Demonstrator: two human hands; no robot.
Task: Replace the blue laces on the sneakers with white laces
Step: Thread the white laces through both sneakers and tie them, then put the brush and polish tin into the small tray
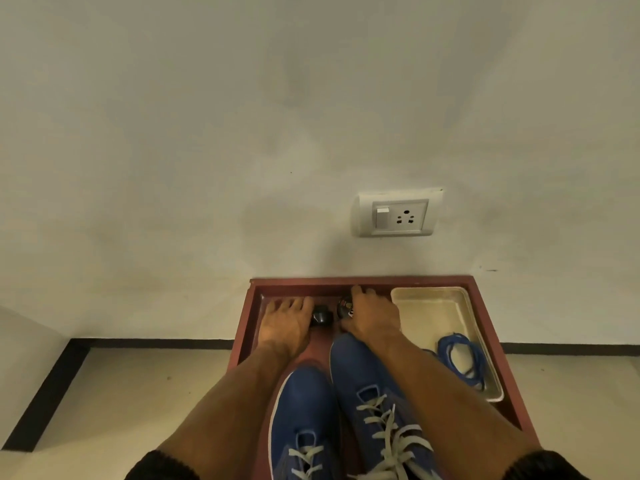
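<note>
Both blue sneakers (346, 410) behind the hands already wear white laces (388, 431), the blue laces (460, 358) lie in the tray (429, 296) beside the right hand (372, 315), whose grip curls round a small round thing (344, 304), while the left hand (285, 322) lies flat and loose.

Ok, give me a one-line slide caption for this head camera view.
Two blue sneakers wearing white laces, coiled blue laces in a cream tray, both hands at the red table's far edge.
</note>
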